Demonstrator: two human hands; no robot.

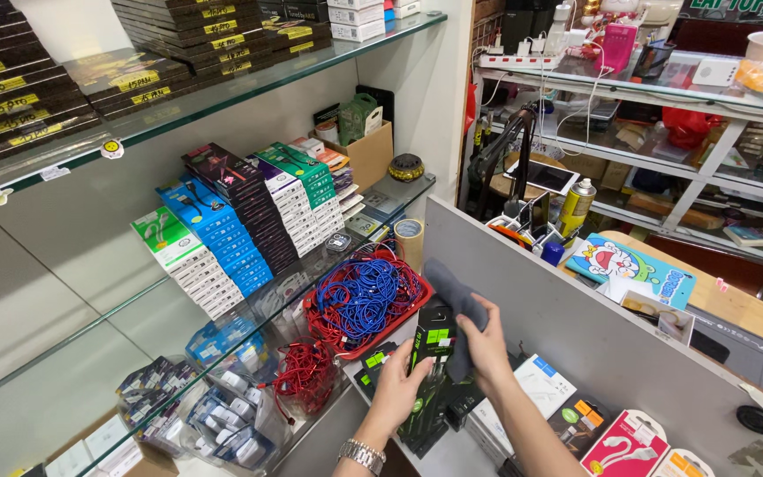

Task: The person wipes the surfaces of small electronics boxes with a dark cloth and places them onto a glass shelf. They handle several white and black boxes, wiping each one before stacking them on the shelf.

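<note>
Above counter's left edge: left hand [396, 385] clamped on black box [430, 375], long axis upright, tilted. Right hand [486, 343] just right of it, closed on grey cloth [452, 296] touching box top.

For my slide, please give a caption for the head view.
Left hand holds black-and-green box; right hand wipes it with grey cloth.

Left hand [396, 389] grips a black-and-green boxed accessory [428, 371]; right hand [487, 344] presses a grey cloth [454, 305] against it. Behind, a red tray [417, 305] holds tangled blue and red cables [359, 296].
</note>
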